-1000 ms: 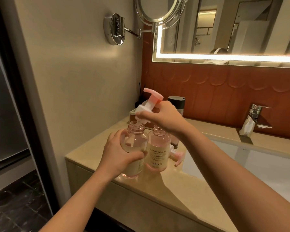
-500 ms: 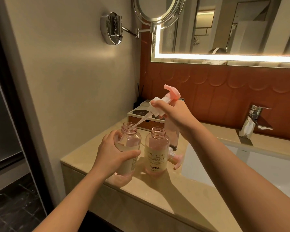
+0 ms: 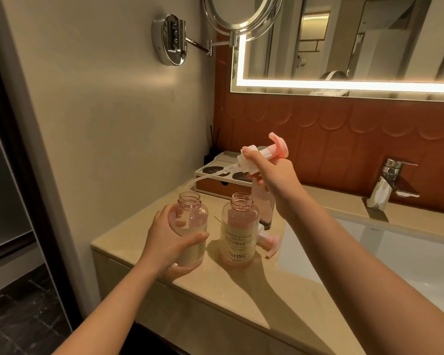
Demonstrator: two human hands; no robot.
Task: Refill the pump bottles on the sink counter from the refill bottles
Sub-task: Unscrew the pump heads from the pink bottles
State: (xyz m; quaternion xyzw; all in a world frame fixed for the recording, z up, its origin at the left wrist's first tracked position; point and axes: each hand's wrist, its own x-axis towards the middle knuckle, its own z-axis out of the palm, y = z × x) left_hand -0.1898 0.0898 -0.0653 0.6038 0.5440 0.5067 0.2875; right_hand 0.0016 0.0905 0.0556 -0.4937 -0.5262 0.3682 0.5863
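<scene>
Head view: left grip (image 3: 172, 242) tight around uncapped bottle (image 3: 192, 219), right grip (image 3: 274, 175) tight on pump head (image 3: 267, 153) above it.

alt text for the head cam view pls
A person's right hand holds a pink pump head, its dip tube clear of the bottles, while the left hand grips an open pink bottle on the beige sink counter. A second open bottle stands beside it, another pump lying by its base.

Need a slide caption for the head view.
Left hand grips an open bottle; right hand holds a pink pump above the counter.
</scene>
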